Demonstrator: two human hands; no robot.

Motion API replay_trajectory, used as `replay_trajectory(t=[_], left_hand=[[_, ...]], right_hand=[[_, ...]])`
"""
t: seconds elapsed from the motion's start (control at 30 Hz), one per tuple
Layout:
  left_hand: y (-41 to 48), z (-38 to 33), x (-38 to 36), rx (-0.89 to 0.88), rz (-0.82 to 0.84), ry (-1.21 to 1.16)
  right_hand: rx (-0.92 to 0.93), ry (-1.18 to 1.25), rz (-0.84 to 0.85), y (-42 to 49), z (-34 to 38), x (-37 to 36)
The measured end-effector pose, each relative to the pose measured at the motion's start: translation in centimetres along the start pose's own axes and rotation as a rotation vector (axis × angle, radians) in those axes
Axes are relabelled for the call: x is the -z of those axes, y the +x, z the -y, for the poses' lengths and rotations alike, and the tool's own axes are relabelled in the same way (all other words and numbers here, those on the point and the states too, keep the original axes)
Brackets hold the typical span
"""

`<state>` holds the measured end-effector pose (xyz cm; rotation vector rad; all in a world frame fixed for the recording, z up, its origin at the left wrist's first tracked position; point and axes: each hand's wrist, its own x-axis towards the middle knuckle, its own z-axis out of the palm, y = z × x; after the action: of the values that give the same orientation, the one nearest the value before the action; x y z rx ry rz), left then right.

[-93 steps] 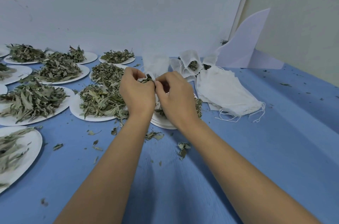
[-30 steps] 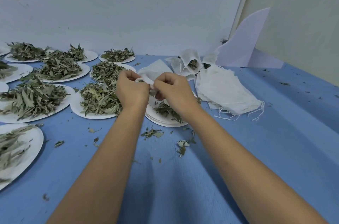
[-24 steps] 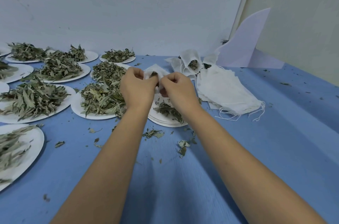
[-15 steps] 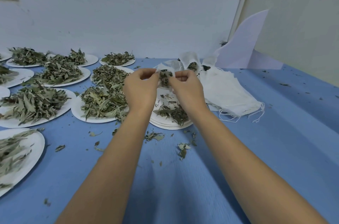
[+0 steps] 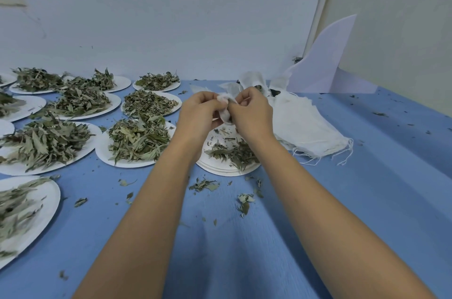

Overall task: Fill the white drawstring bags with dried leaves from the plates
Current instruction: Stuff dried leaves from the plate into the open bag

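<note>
My left hand (image 5: pixel 199 115) and my right hand (image 5: pixel 252 114) meet above a white plate (image 5: pixel 220 166) that holds a few dried leaves (image 5: pixel 234 151). Both pinch one small white drawstring bag (image 5: pixel 224 107), bunched between the fingers; its contents are hidden. A heap of flat white bags (image 5: pixel 303 125) lies to the right of my hands. Behind them stand filled bags (image 5: pixel 252 80) with leaves showing at their mouths.
Several white plates piled with dried leaves (image 5: pixel 137 139) cover the blue table (image 5: pixel 367 200) to the left. Loose leaf crumbs (image 5: pixel 203 185) lie near the front plate. A white curved board (image 5: pixel 322 66) leans in the back right corner against the wall.
The bag's mouth, open with leaves showing half a second ago, is now bunched shut between my fingers. Both hands stayed above the same plate.
</note>
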<state>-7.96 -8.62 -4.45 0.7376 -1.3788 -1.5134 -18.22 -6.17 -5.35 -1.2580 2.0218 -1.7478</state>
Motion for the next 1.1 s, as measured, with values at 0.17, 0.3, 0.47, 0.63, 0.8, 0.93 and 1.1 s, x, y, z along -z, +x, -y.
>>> replay_trajectory(t=[0.17,0.3,0.47,0.63,0.8,0.93,1.1], left_hand=[[-0.1,0.4,-0.2,0.039,0.063,-0.039],[0.0,0.9,-0.5,-0.020,-0.064,0.104],[-0.2,1.4,0.7,-0.299,-0.363,0.468],[-0.3,1.3,0.6,-0.270,-0.403,0.388],[-0.3,1.0,0.1,-0.208,-0.418,0.234],[-0.2,1.0,0.0,-0.209,-0.437,0.143],[0.2,0.8,0.4,-0.185,-0.459,0.076]], right_hand=[[0.105,-0.245,-0.047,0.4,0.2,0.0],[0.094,-0.238,-0.034,0.0,0.3,-0.2],[0.012,0.070,0.124,-0.7,0.9,1.0],[-0.031,0.021,0.367,-0.1,1.1,3.4],[-0.048,-0.841,0.450,0.4,0.0,4.1],[-0.200,-0.910,0.689,-1.1,-1.5,2.1],[-0.076,-0.902,0.653,-1.9,-2.5,-0.1]])
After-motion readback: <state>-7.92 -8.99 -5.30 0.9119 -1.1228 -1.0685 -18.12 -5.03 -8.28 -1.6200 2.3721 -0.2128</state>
